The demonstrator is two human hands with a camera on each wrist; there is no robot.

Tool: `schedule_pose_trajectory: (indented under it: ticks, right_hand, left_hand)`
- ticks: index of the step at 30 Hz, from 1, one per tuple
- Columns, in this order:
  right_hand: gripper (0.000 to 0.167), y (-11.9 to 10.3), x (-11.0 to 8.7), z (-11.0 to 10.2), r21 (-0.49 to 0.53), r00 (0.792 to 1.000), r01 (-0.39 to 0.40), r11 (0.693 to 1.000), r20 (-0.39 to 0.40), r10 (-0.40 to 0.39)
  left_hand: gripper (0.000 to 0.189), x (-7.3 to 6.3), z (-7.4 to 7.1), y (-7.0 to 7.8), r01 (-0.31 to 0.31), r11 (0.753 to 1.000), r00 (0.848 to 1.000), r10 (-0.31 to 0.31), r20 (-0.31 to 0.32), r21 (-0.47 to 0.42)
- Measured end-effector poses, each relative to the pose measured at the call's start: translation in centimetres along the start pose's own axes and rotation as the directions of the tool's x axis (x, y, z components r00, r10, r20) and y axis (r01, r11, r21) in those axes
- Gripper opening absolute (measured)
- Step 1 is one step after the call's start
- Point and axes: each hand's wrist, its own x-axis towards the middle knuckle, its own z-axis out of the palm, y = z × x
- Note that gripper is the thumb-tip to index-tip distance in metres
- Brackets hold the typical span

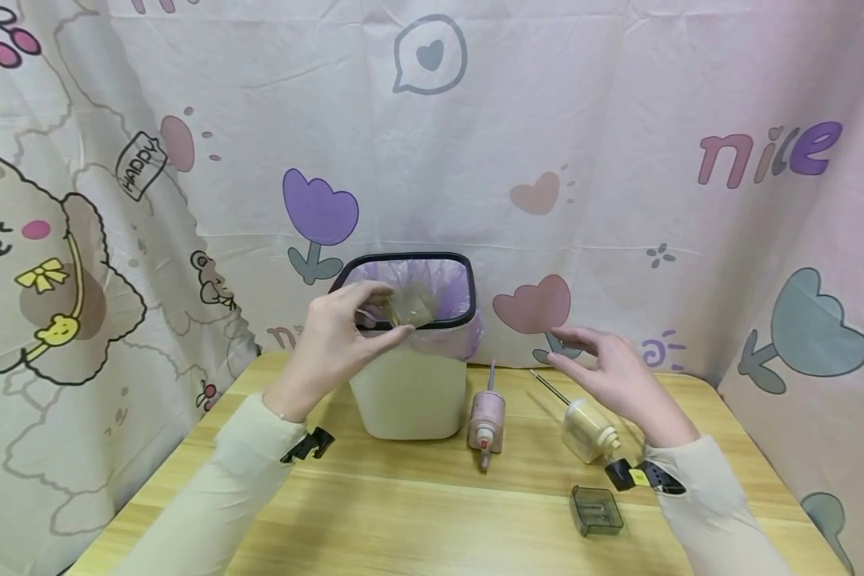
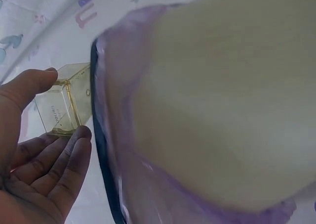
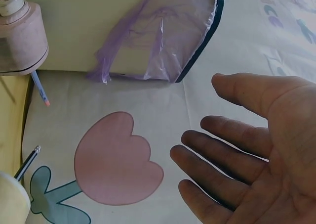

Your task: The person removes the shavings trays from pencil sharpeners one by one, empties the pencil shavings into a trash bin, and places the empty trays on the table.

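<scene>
My left hand (image 1: 342,330) holds a clear yellowish plastic box (image 2: 64,100) between thumb and fingertips; small lettering shows on its side in the left wrist view. In the head view the box overlaps the mouth of a cream bin (image 1: 410,396), which has a black rim (image 1: 406,257) and a purple plastic liner (image 1: 455,290). My right hand (image 1: 612,372) is raised off to the right with nothing in it. In the right wrist view its fingers are spread and slightly bent. A bottle of pale yellow stuff (image 1: 586,432) stands nearest below this hand.
A pink bottle (image 1: 487,416) with a red-tipped nozzle stands right of the bin, a purple pencil (image 1: 492,376) behind it. Beside the yellow bottle a dark pencil (image 1: 550,386) sticks out. Nearer lies a dark translucent box (image 1: 596,510) on the wooden table (image 1: 403,512). A patterned curtain (image 1: 605,104) hangs behind.
</scene>
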Motion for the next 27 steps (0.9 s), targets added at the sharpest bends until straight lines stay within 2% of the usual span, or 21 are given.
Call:
schedule_pose_trajectory:
  ticks: [5, 10, 15, 19, 27]
  right_hand:
    - [0.057, 0.4, -0.6, -0.2, 0.000, 1.000, -0.020, 1.000, -0.001, 0.020]
    - [0.055, 0.6, -1.0, -0.4, -0.015, 0.999, -0.033, 0.999, -0.001, 0.033]
    - [0.057, 0.7, -1.6, -0.6, 0.004, 0.998, -0.059, 0.998, 0.010, 0.059]
    - [0.058, 1.0, -2.0, -0.6, 0.001, 0.998, -0.063, 0.998, 0.009, 0.063]
    - [0.057, 1.6, -2.6, -0.9, -0.028, 0.998, -0.053, 0.998, -0.018, 0.053]
  left_hand:
    - [0.051, -0.1, 0.5, 1.0, -0.035, 0.999, 0.999, 0.035, 0.012, -0.015]
    - [0.051, -0.4, 1.0, 1.2, -0.028, 0.999, 0.999, 0.029, 0.024, -0.045]
    - [0.050, -0.7, 1.6, 1.5, -0.034, 0.993, 0.998, 0.039, 0.040, -0.115]
    - [0.046, -0.9, 2.2, 1.8, -0.052, 0.983, 0.997, 0.061, 0.049, -0.174]
    - [0.049, -1.7, 3.6, 2.7, -0.092, 0.974, 0.993, 0.106, 0.055, -0.206]
